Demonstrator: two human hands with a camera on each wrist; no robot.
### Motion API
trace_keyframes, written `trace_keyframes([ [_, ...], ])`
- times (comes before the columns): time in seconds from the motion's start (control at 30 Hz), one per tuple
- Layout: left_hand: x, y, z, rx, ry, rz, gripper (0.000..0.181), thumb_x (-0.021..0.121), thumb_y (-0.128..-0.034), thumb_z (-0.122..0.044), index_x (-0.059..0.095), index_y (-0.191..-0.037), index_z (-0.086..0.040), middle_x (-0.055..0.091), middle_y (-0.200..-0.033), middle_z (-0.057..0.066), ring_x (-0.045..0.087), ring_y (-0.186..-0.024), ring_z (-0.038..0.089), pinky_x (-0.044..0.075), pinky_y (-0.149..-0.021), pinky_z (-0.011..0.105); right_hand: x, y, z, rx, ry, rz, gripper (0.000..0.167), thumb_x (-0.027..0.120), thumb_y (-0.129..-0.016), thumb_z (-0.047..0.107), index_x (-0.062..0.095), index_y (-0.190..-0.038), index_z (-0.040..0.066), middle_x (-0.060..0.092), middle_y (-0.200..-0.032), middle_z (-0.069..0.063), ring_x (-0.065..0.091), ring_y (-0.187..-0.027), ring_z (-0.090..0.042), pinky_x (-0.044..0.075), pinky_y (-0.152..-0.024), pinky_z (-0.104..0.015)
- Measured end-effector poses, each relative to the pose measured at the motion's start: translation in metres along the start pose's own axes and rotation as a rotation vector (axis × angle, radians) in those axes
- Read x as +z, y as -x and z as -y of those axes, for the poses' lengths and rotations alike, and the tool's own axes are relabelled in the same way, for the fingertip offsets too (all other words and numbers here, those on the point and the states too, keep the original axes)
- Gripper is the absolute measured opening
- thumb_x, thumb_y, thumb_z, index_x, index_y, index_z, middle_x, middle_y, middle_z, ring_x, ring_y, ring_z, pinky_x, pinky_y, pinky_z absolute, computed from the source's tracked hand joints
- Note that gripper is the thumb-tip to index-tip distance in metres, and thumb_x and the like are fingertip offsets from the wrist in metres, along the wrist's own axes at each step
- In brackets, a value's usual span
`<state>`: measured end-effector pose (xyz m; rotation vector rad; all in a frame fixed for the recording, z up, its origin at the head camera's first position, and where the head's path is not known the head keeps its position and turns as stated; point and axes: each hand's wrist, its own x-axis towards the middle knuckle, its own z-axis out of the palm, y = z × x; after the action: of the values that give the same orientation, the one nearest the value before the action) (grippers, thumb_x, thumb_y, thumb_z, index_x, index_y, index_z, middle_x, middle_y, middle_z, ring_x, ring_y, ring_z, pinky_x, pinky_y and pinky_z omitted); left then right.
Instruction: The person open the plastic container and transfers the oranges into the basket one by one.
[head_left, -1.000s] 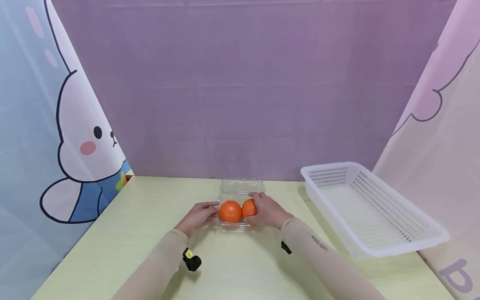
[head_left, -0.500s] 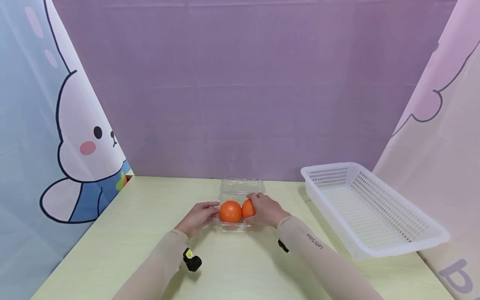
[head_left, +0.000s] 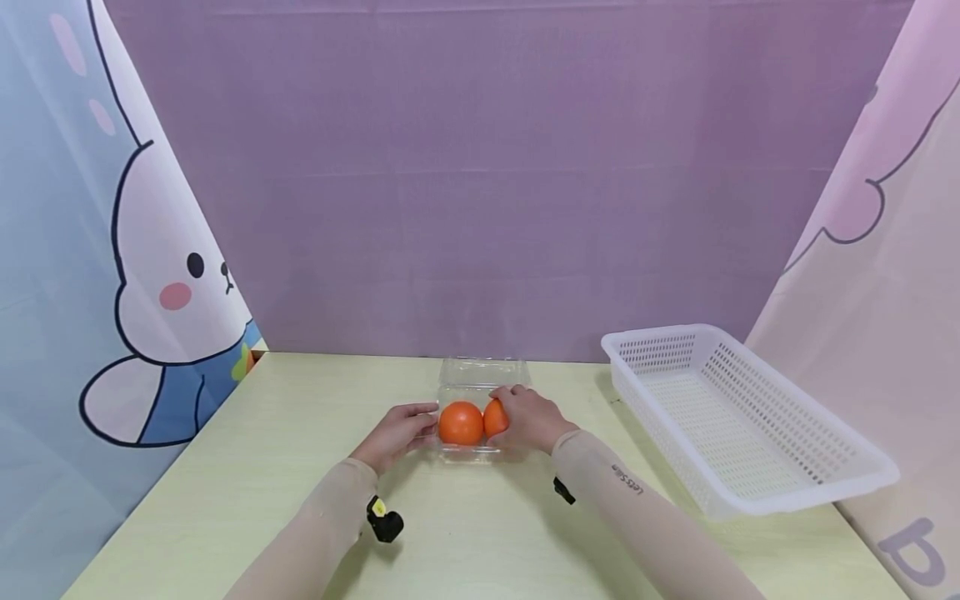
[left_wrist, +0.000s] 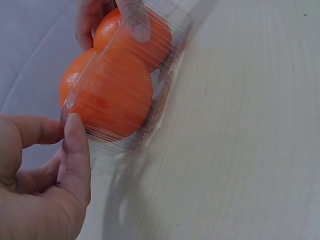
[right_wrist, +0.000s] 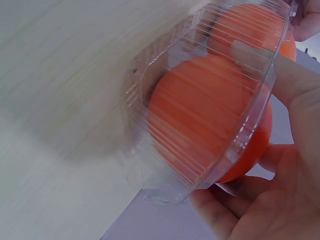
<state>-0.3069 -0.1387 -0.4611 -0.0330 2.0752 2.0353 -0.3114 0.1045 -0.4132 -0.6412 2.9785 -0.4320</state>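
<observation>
Two oranges sit side by side in a clear plastic clamshell box [head_left: 468, 450], whose lid [head_left: 485, 372] is folded back behind it. My left hand [head_left: 397, 435] pinches the box's left rim between thumb and finger, beside the left orange [head_left: 461, 423]. From the right, my right hand [head_left: 531, 421] grips the right orange [right_wrist: 200, 112], with the thumb inside the front wall and the fingers round the far side. In the left wrist view, the right thumb [left_wrist: 141, 31] shows through the ribbed plastic. Part of the right orange is hidden by that hand in the head view.
A white perforated plastic basket [head_left: 712, 442] stands on the right of the pale wooden table [head_left: 450, 542]. Behind the table hangs a purple cloth [head_left: 480, 183], with printed curtains on both sides.
My right hand and forearm have shifted slightly left, and the right orange with them, closer against the left one. The left hand and box have stayed in place.
</observation>
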Motion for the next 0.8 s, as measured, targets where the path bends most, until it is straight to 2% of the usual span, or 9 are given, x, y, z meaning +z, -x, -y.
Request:
trace_keyframes([
  [0.8, 0.0034, -0.0017, -0.0009, -0.009, -0.018, -0.017, 0.040, 0.054, -0.1032, -0.010, 0.051, -0.139, 0.007, 0.060, -0.110, 0.015, 0.060, -0.092, 0.020, 0.058, -0.083, 0.028, -0.0014, 0.0010, -0.0057, -0.016, -0.023, -0.011, 0.075, 0.086, -0.078, 0.039, 0.054, -0.141, 0.013, 0.057, -0.125, -0.012, 0.057, -0.109, -0.029, 0.054, -0.090, -0.047],
])
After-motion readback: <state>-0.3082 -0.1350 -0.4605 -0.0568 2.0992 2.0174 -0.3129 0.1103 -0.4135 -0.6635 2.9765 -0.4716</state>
